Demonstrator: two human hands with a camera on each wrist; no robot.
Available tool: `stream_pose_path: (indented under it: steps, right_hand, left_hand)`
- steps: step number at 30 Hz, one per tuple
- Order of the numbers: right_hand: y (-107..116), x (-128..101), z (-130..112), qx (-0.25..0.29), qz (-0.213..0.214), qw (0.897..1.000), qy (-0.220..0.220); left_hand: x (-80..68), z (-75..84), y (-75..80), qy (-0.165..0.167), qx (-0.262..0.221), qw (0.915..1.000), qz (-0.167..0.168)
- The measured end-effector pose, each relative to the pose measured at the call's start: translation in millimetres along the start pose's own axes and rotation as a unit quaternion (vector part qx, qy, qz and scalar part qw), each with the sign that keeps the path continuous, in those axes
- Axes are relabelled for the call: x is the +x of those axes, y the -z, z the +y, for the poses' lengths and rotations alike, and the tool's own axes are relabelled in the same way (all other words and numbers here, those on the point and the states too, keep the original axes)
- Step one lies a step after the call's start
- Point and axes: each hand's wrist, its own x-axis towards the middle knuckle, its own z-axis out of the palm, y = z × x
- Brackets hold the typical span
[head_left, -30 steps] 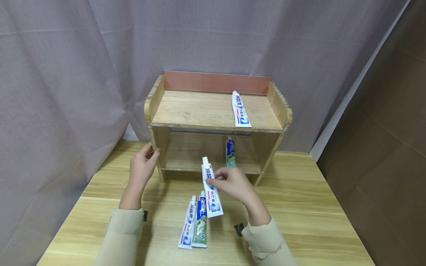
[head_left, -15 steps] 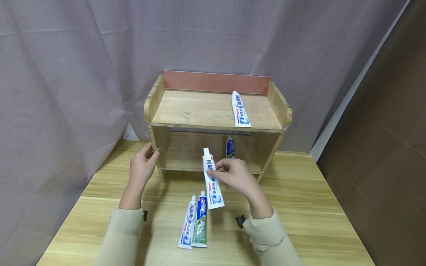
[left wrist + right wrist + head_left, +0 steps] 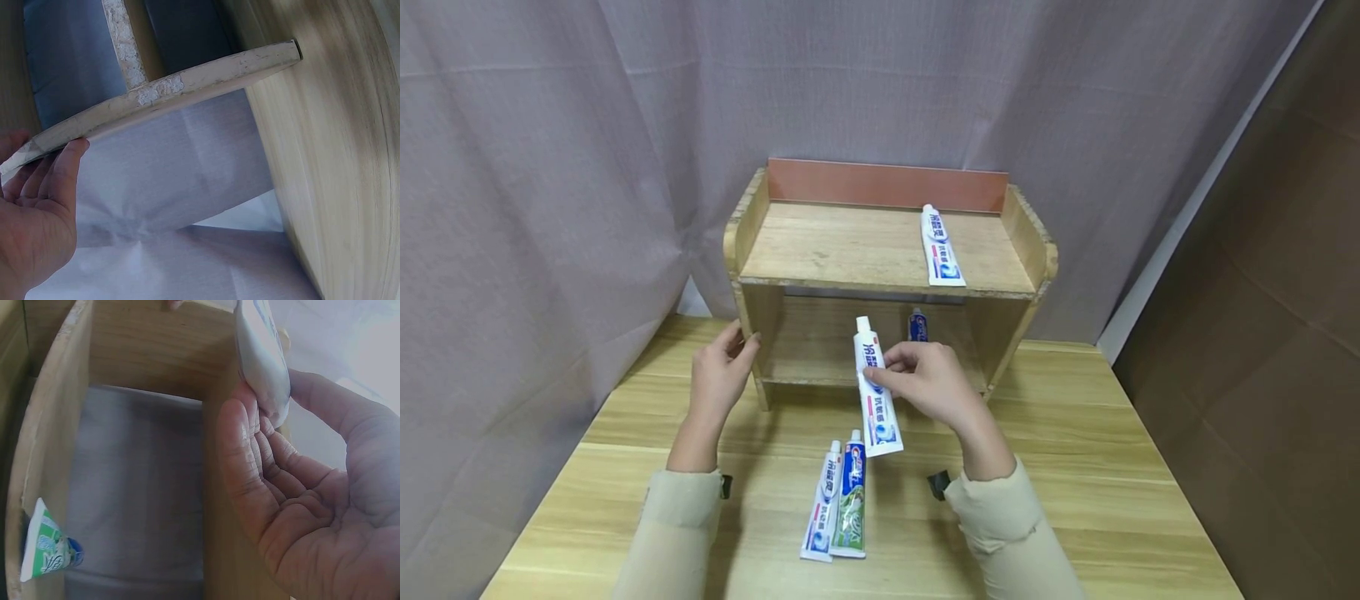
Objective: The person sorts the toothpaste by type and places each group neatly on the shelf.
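Note:
My right hand (image 3: 936,385) pinches a white toothpaste tube (image 3: 877,408) between thumb and fingers, in front of the small wooden shelf (image 3: 835,250). The tube's cap points away, toward the lower compartment. In the right wrist view the tube (image 3: 262,359) rises above the curled fingers (image 3: 240,456). My left hand (image 3: 721,371) grips the front edge of the shelf's left side panel (image 3: 187,81), thumb on one face and fingers on the other. On the table lie another white toothpaste tube (image 3: 822,508) and a blue-green toothpaste tube (image 3: 852,500), side by side and close together.
One white toothpaste tube (image 3: 942,250) lies on the top board, right of centre. A blue-green tube (image 3: 918,325) lies on the lower board, partly behind my right hand. Grey curtain (image 3: 865,83) hangs behind; a brown panel (image 3: 1247,317) stands at the right.
My right hand has carried the white toothpaste tube up and away from me, closer to the shelf, now covering more of the lower blue-green tube. The left hand keeps its place.

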Motion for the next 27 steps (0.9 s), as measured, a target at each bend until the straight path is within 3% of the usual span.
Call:
stream_pose_path:
  steps: [27]
  right_hand:
    - [20.3, 16.7, -25.7, -0.048, 0.021, 0.998, 0.026]
  left_hand:
    - [0.0, -0.2, 0.0, 0.002, -0.001, 1.0, 0.004]
